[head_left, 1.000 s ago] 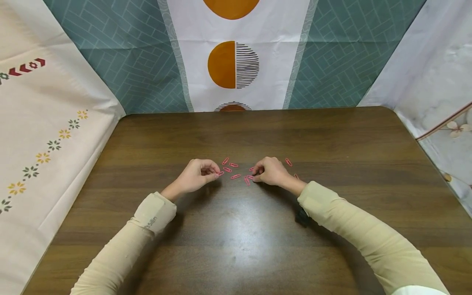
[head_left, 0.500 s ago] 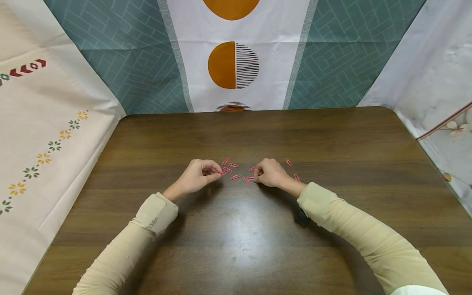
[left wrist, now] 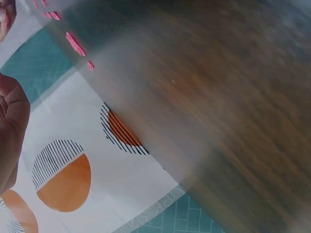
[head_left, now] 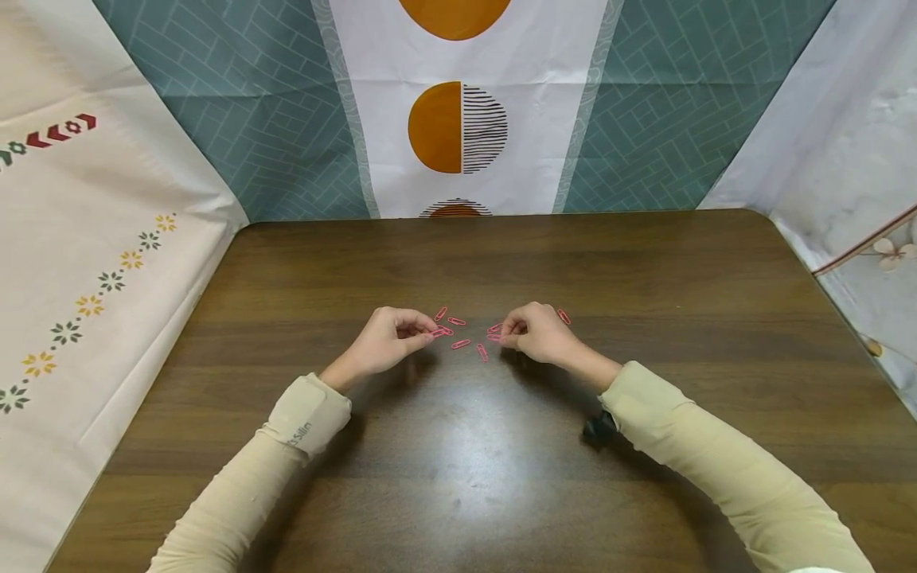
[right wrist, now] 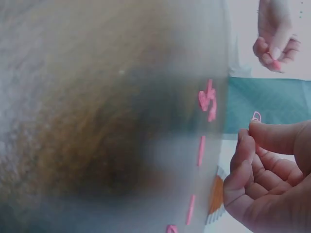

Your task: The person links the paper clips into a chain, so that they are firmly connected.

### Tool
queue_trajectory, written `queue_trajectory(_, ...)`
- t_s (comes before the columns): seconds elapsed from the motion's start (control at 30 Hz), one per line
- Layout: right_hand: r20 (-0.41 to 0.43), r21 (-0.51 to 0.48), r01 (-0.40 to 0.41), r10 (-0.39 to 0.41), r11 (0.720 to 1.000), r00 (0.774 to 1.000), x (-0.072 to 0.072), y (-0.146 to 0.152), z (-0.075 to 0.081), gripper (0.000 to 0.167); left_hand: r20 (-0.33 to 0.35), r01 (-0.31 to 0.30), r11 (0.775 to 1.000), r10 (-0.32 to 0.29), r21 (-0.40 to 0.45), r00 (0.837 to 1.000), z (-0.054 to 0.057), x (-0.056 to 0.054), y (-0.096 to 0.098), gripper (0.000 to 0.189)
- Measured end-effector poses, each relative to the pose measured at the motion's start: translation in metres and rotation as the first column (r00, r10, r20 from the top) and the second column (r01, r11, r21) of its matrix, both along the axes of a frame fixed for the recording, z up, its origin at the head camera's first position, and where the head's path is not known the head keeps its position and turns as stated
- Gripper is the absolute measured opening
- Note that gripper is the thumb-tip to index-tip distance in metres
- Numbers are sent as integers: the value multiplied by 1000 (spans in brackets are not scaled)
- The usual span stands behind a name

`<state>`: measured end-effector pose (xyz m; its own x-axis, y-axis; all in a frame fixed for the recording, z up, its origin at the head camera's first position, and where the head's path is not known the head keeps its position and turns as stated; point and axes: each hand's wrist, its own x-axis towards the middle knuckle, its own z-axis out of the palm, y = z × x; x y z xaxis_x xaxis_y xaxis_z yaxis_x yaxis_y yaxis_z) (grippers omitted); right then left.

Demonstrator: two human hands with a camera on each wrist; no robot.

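My left hand [head_left: 390,338] pinches a pink paper clip [right wrist: 276,64] between thumb and fingertips, left of the small scatter of clips. Opposite it, my right hand [head_left: 540,333] holds another pink paper clip [right wrist: 256,116] by one end; its looped end sticks out past the thumb in the right wrist view. Between the hands, several loose pink paper clips lie on the table, among them one lying crosswise [head_left: 461,344] and one nearer to me [head_left: 483,352]. In the left wrist view only part of the left hand [left wrist: 10,128] shows, and its fingertips are out of frame.
Another paper clip [head_left: 564,317] lies just behind the right hand. The brown wooden table [head_left: 458,263] ends at a patterned cloth [head_left: 630,119] at the back. A pale cloth [head_left: 107,239] hangs along the left side. A small black object [head_left: 598,428] sits beneath the right sleeve.
The right hand has shifted a little to the right with its paper clip, away from the clip lying nearest me. The left hand has edged slightly right, still pinching its clip.
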<state>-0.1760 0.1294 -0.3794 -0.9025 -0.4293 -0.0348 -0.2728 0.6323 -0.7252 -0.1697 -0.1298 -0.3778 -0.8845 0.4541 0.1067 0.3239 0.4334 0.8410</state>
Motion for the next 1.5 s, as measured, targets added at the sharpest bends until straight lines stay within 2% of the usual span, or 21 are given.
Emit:
queue_trajectory(0.23,16,-103,32,-31,994,999,4,7,11,5,-11,13,1000,-12,22,1000,4,1,6,7)
queue_trajectory(0.37,-3,-125,36,-37,991,999,6,10,14,5,-35,46,998,-45,42,998,4,2,9,9)
queue_trajectory(0.47,-9,-140,35,-37,990,999,7,12,15,4,-35,47,998,-45,48,998,4,1,11,10)
queue_trajectory(0.7,-9,-159,31,-33,987,999,10,12,18,5,45,52,995,-56,89,997,3,-1,16,11)
queue_trajectory(0.87,-4,-167,34,-35,985,999,11,11,17,6,67,49,991,-58,125,996,3,-1,18,5)
queue_trajectory(1.0,5,-181,42,-41,983,999,12,11,18,7,140,42,980,-70,194,988,6,0,20,6)
queue_trajectory(1.1,8,-196,40,-39,980,999,12,11,18,6,168,42,977,-78,210,983,7,0,22,6)
queue_trajectory(1.27,14,-218,30,-27,975,1000,13,10,20,6,146,42,980,-71,196,987,5,-1,23,10)
queue_trajectory(1.4,20,-231,20,-16,973,1000,14,9,21,5,114,67,975,-93,210,989,4,-1,25,16)
queue_trajectory(1.5,18,-236,15,-12,972,1000,14,9,20,5,121,66,978,-91,200,988,16,4,29,16)
